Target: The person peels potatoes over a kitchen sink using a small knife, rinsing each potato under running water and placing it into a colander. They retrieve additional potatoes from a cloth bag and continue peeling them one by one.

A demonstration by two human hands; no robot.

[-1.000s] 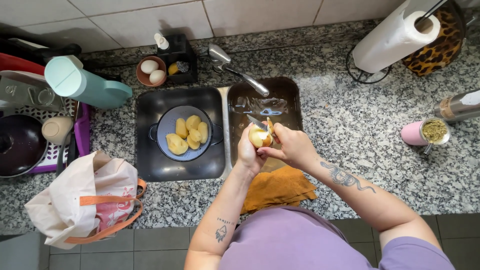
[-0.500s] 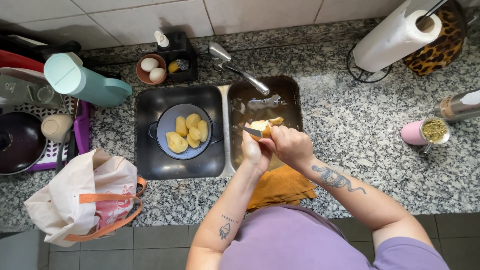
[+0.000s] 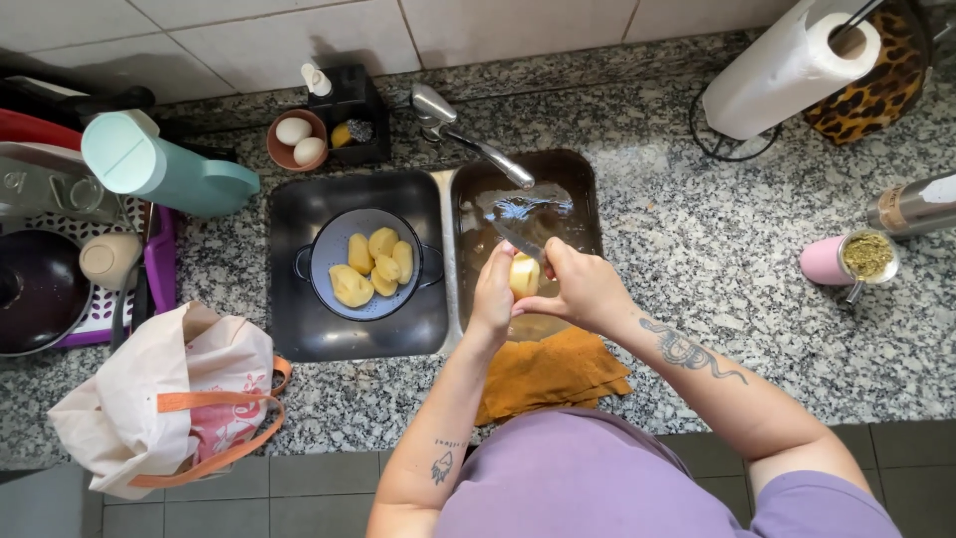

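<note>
Over the right basin of the sink (image 3: 588,189), my left hand (image 3: 495,294) holds a pale yellow potato (image 3: 524,275). My right hand (image 3: 581,287) grips a knife (image 3: 516,239) whose blade rests against the top of the potato. In the left basin stands a blue colander (image 3: 329,284) with several peeled potatoes (image 3: 376,265) in it. An orange cloth (image 3: 553,374) lies on the counter edge just below my hands.
A tap (image 3: 468,134) reaches over the right basin. A bowl with two eggs (image 3: 299,139), a teal jug (image 3: 164,169) and a dish rack with a dark pan (image 3: 40,289) are at left. A cloth bag (image 3: 169,399) lies front left. A paper towel roll (image 3: 792,70) and pink cup (image 3: 846,259) are at right.
My hands have shifted slightly with the potato, and the knife blade now points up and left over it rather than across its front.
</note>
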